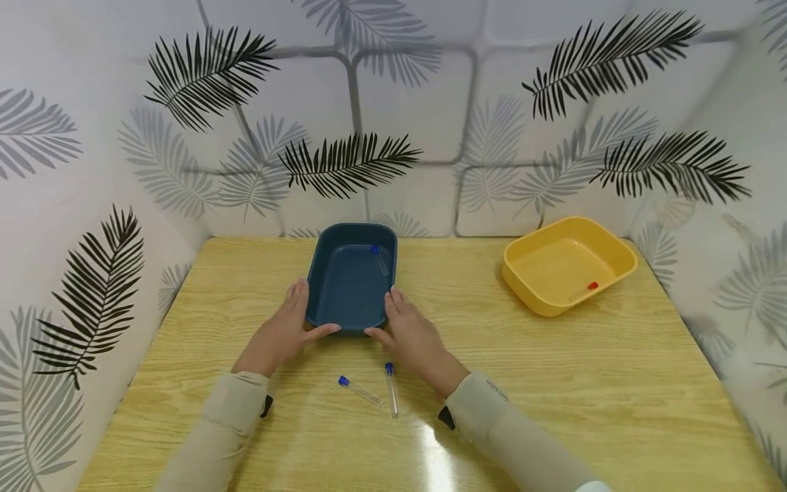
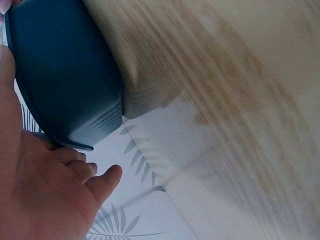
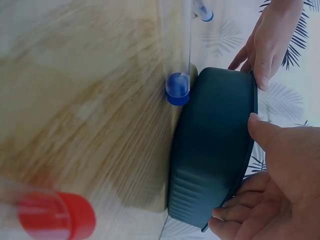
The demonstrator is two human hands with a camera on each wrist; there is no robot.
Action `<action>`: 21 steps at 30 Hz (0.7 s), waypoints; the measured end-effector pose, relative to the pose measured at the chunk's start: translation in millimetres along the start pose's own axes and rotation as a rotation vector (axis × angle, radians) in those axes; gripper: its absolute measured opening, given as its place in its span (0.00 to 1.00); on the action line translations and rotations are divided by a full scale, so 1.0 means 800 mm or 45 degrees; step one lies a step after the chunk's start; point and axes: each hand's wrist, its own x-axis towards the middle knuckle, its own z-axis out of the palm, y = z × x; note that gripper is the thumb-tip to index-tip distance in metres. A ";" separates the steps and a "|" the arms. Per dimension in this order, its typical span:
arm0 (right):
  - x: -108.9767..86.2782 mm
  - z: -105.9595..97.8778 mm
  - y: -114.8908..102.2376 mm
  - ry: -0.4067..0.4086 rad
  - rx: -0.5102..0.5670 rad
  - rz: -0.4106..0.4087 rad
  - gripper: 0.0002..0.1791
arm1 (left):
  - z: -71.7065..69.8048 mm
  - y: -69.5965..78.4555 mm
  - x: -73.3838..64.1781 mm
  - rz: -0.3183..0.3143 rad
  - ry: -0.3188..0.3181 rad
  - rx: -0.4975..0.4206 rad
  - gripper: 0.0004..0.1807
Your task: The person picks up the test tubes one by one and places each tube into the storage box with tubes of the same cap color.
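Toward the back of the worktop, we hold the blue tray at its near corners. Our left hand has its thumb on the near rim and its fingers along the left side; our right hand mirrors it, so each grip is closed about a corner. Inside the blue tray, near its right wall, lies one blue-capped tube. Between our forearms on the worktop lie a slanted blue-capped tube and an upright-pointing blue-capped tube, near each other. Well off to the right, the yellow tray holds one red-capped tube. Our right wrist view also shows a loose red-capped tube close by, which we cannot make out from above.

We judge this to be the setting of the blue tray, partway through sorting tubes by cap colour. Next, we would probably loosen both grips, then pinch a loose tube and carry it to the matching tray, careful that it does not roll.
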 end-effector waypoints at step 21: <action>-0.008 -0.007 0.013 0.072 0.035 -0.093 0.42 | 0.011 0.019 -0.013 -0.022 0.099 -0.023 0.63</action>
